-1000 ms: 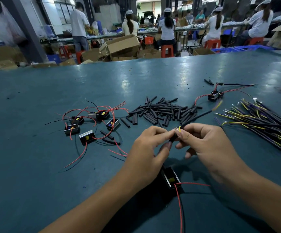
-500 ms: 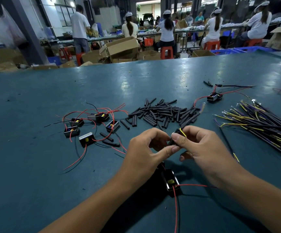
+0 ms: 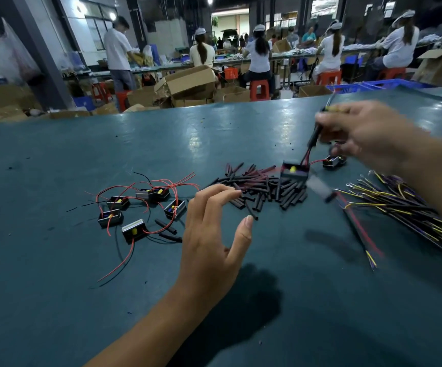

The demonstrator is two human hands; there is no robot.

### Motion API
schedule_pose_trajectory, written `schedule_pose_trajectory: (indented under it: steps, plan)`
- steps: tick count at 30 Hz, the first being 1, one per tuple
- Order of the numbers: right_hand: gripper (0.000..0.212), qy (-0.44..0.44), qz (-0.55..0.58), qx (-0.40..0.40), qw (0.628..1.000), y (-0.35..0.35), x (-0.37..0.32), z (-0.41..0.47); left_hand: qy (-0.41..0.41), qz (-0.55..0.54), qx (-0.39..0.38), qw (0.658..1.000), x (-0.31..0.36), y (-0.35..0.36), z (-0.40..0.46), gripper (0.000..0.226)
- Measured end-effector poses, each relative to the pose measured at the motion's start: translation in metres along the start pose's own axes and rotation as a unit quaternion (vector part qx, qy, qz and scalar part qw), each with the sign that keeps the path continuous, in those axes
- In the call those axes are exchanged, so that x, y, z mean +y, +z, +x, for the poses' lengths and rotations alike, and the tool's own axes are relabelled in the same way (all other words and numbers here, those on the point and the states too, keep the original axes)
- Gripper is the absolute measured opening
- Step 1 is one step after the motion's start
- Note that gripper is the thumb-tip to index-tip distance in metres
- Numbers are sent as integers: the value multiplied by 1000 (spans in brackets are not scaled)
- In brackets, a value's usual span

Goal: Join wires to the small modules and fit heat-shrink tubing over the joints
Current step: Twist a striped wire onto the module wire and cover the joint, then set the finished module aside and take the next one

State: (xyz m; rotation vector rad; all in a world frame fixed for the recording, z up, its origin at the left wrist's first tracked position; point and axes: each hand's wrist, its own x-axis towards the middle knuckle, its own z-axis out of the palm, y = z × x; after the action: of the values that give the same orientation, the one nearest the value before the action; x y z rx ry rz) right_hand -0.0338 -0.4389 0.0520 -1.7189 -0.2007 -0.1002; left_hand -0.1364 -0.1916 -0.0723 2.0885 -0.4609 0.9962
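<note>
My right hand (image 3: 368, 136), blurred by motion, is raised at the upper right and pinches a black heat-shrink-covered wire joint (image 3: 316, 136). A small black module (image 3: 294, 170) dangles from that wire just above the pile of black heat-shrink tube pieces (image 3: 262, 189). My left hand (image 3: 212, 234) hovers over the table in the middle, fingers relaxed, holding nothing. Several black modules with red wires (image 3: 140, 207) lie to its left. One more module (image 3: 332, 161) sits on the table beyond the dangling one.
A bundle of purple-and-yellow wires (image 3: 405, 210) lies at the right, with one loose wire (image 3: 360, 239) in front of it. The teal table (image 3: 82, 300) stretches wide. People sit at benches among cardboard boxes (image 3: 188, 83) far behind.
My right hand has swung up and to the right, lifting the wire with the module off the table. My left hand has let go and dropped back, open.
</note>
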Motion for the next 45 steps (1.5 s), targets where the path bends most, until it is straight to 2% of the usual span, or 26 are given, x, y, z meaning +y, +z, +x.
schedule_pose_trajectory:
  steps: [3, 7, 10, 12, 14, 16, 18, 21, 24, 27, 31, 34, 35, 36, 38, 39, 40, 43, 45]
  plan:
    - [10, 40, -47, 18, 998, -36, -8, 65, -9, -1, -11, 1000, -2, 1, 0, 34]
    - [14, 165, -79, 36, 982, -66, 15, 139, -19, 11, -46, 999, -7, 4, 1, 33]
    - [6, 204, -96, 134, 965, -78, 45, 173, -8, 28, -67, 997, -9, 6, 0, 30]
    - [27, 200, -123, 213, 948, -81, 66, 188, -6, 33, -81, 996, -11, 8, 0, 29]
    - [39, 182, -173, 277, 927, -74, 79, 188, -7, 39, -96, 995, -13, 8, 1, 29]
    - [40, 134, -226, 332, 906, -59, 85, 175, -2, 43, -118, 992, -12, 9, 0, 27]
    - [33, 54, -250, 346, 903, -33, 85, 150, 5, 53, -141, 989, -11, 9, 0, 26]
    - [26, -80, -286, 243, 923, 23, 81, 98, 2, 53, -163, 985, -11, 9, 0, 26]
    - [19, -156, -285, 103, 940, 75, 76, 37, -1, 57, -151, 987, -17, 4, 5, 21]
    - [11, -207, -277, 9, 938, 111, 75, -23, -15, 102, -90, 991, -36, -12, 19, 21]
    - [15, -237, -288, -78, 924, 132, 91, -85, -125, 209, -32, 969, -68, -45, 37, 19]
    - [19, -237, -308, -102, 916, 131, 104, -100, -196, 242, 7, 950, -90, -78, 48, 10]
    - [18, -234, -304, -100, 918, 130, 105, -100, -225, 254, -26, 940, -99, -88, 49, 8]
    - [18, -234, -300, -96, 920, 129, 106, -98, -254, 281, -94, 921, -108, -95, 49, 6]
    - [17, -232, -299, -91, 921, 128, 107, -93, -291, 353, -266, 849, -118, -103, 47, 15]
    - [18, -227, -301, -91, 922, 127, 108, -92, -301, 372, -325, 816, -121, -103, 44, 22]
    - [18, -223, -304, -93, 922, 126, 109, -91, -310, 373, -351, 801, -122, -103, 43, 27]
    - [17, -219, -309, -95, 921, 126, 111, -89, -315, 338, -325, 825, -123, -107, 42, 21]
    - [17, -221, -309, -96, 920, 126, 112, -88, -307, 337, -327, 828, -125, -112, 42, 17]
